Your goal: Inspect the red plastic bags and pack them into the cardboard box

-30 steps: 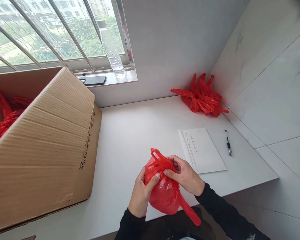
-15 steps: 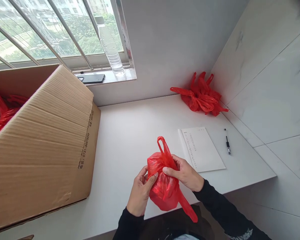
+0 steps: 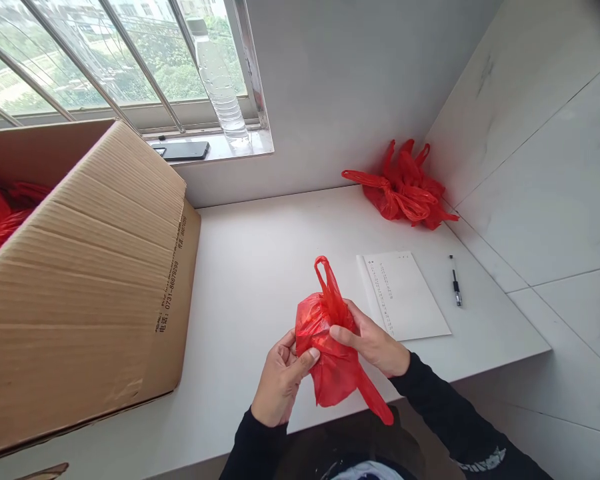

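A red plastic bag [image 3: 330, 373] is held up between both hands near the front edge of the white table. One looped handle stands up at its top, and the other hangs down to the lower right. My left hand [image 3: 283, 380] grips the bag's left side, thumb pressed on its front. On the upper right side, my right hand [image 3: 373, 339] holds it, with the thumb across the front and the other fingers behind. What the bag contains cannot be made out through the plastic.
A cardboard box [image 3: 95, 267] with red bags inside stands on the left. More red plastic bags [image 3: 405, 193] lie in the far right corner. A notepad [image 3: 415, 300] and a pen [image 3: 455, 283] rest on the table [image 3: 250, 267]. The sill holds a bottle [image 3: 223, 93] and a phone [image 3: 185, 151].
The bag has tipped and its lower part looks more creased and pointed. My right thumb has shifted slightly right along it. Both hands still hold the bag.
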`<state>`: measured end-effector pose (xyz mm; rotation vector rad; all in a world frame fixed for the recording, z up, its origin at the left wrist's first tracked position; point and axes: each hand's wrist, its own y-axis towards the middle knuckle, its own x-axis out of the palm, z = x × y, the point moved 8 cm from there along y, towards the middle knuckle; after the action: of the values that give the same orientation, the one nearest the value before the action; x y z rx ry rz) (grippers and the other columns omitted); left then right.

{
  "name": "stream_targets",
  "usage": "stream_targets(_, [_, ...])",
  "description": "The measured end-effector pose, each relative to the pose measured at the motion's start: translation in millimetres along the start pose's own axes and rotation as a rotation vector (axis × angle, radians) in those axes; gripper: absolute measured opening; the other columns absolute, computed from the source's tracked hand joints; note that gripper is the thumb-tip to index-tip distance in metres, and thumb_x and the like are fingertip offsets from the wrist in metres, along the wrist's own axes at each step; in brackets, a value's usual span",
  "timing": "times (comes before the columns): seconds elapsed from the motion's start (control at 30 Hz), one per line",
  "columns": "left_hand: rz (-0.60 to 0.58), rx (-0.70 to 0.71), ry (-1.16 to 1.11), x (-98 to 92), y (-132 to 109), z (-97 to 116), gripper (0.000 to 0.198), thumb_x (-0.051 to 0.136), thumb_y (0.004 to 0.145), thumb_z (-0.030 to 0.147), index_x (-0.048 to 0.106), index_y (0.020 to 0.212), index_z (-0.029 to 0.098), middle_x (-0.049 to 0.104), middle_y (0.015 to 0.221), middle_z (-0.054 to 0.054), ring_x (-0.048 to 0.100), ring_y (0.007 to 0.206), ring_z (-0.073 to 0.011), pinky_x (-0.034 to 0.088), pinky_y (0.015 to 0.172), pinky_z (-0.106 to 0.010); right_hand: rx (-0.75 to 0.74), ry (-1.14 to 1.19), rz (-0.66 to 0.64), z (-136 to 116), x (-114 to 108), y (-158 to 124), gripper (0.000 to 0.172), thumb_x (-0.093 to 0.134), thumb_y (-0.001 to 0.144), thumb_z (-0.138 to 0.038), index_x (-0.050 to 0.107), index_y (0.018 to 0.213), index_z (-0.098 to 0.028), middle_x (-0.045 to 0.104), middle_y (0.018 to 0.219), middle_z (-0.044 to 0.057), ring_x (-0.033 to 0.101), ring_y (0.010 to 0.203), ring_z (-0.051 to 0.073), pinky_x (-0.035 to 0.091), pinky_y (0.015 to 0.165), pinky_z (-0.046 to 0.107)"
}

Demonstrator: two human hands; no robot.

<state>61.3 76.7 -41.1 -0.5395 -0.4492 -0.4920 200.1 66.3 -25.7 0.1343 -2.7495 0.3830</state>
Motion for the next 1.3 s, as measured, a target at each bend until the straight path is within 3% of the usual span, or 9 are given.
stream_targets(0.17, [0.109, 0.008, 0.025, 0.7, -0.3, 2.7, 0.045, 0.071, 0.085, 0.037, 0.062, 0.128, 0.024, 0.065, 0.130, -0.011, 0.062, 0.118, -0.0305, 0.054, 0.094, -0.039, -0.050, 0.046, 0.063, 0.3, -1.4, 1.6, 0.043, 0.076, 0.085, -0.037, 0.055, 0.121, -0.023, 0.066, 0.110, 0.004, 0.064, 0.100, 0.023, 0.052, 0.091, 0.039])
stream_targets(0.33, [0.018, 0.060, 0.105, 14.6, -3.1, 4.4, 0.051, 0.077, 0.080, 0.034, 0.062, 0.127, 0.022, 0.066, 0.128, -0.012, 0.062, 0.118, -0.0333, 0.049, 0.101, -0.044, -0.080, 0.069, 0.171, -1.1, -6.6, 4.7, 0.039, 0.077, 0.084, -0.036, 0.057, 0.115, -0.025, 0.068, 0.104, 0.002, 0.065, 0.096, 0.022, 0.053, 0.087, 0.037])
stream_targets(0.47, [-0.013, 0.035, 0.093, 11.1, -1.5, -1.2, 0.041, 0.071, 0.086, 0.030, 0.061, 0.125, 0.021, 0.066, 0.128, -0.012, 0.059, 0.121, -0.0308, 0.047, 0.103, -0.042, -0.070, 0.071, 0.194, -0.5, -9.8, 3.3, 0.037, 0.076, 0.084, -0.035, 0.057, 0.114, -0.025, 0.068, 0.103, 0.002, 0.064, 0.096, 0.021, 0.052, 0.087, 0.035])
stream_targets(0.63, [0.008, 0.007, 0.058, 8.7, 0.3, -4.2, 0.040, 0.063, 0.092, 0.034, 0.059, 0.129, 0.020, 0.065, 0.129, -0.013, 0.059, 0.120, -0.0301, 0.050, 0.098, -0.040, -0.073, 0.084, 0.170, 1.4, -10.1, 1.7, 0.042, 0.076, 0.085, -0.033, 0.055, 0.120, -0.026, 0.067, 0.107, 0.003, 0.064, 0.099, 0.022, 0.051, 0.091, 0.038])
stream_targets(0.9, [0.145, 0.017, 0.020, -0.1, 1.9, -3.4, 0.039, 0.079, 0.077, 0.033, 0.070, 0.111, 0.017, 0.073, 0.113, -0.013, 0.068, 0.105, -0.0306, 0.052, 0.094, -0.040, -0.098, 0.065, 0.077, -1.7, -1.7, 1.3, 0.040, 0.074, 0.086, -0.031, 0.055, 0.121, -0.026, 0.066, 0.107, 0.004, 0.063, 0.101, 0.023, 0.050, 0.093, 0.040])
stream_targets(0.97, [0.217, 0.042, -0.007, -9.8, 3.4, -4.0, 0.043, 0.079, 0.076, 0.033, 0.068, 0.115, 0.019, 0.073, 0.114, -0.011, 0.068, 0.105, -0.0297, 0.052, 0.094, -0.040, -0.091, 0.081, 0.029, -1.7, 2.3, 0.6, 0.047, 0.070, 0.089, -0.035, 0.049, 0.131, -0.027, 0.064, 0.115, 0.005, 0.062, 0.105, 0.023, 0.049, 0.096, 0.041])
stream_targets(1.1, [0.299, 0.056, -0.081, -22.4, 3.5, -3.1, 0.046, 0.074, 0.082, 0.038, 0.064, 0.123, 0.020, 0.070, 0.121, -0.011, 0.065, 0.113, -0.0312, 0.051, 0.098, -0.042, 0.015, 0.015, -0.028, 14.1, 3.5, -0.6, 0.079, 0.073, 0.088, -0.037, 0.024, 0.149, -0.031, 0.062, 0.119, 0.006, 0.060, 0.109, 0.022, 0.046, 0.101, 0.044])
stream_targets(1.17, [0.297, 0.023, -0.143, -21.6, 1.8, -3.4, 0.048, 0.071, 0.084, 0.039, 0.061, 0.127, 0.021, 0.069, 0.123, -0.011, 0.063, 0.116, -0.0326, 0.050, 0.099, -0.043, 0.045, -0.028, 0.006, 23.4, -1.9, 0.3, 0.084, 0.076, 0.085, -0.036, 0.022, 0.150, -0.030, 0.063, 0.112, 0.005, 0.061, 0.102, 0.021, 0.048, 0.095, 0.042])
stream_targets(1.3, [0.227, -0.002, -0.181, -9.9, -2.8, -3.1, 0.059, 0.076, 0.079, 0.033, 0.057, 0.133, 0.021, 0.066, 0.128, -0.013, 0.059, 0.122, -0.0346, 0.048, 0.103, -0.045, 0.040, 0.018, 0.100, 32.2, -11.9, 4.6, 0.072, 0.074, 0.086, -0.037, 0.031, 0.143, -0.026, 0.064, 0.098, 0.003, 0.063, 0.086, 0.020, 0.053, 0.079, 0.038])
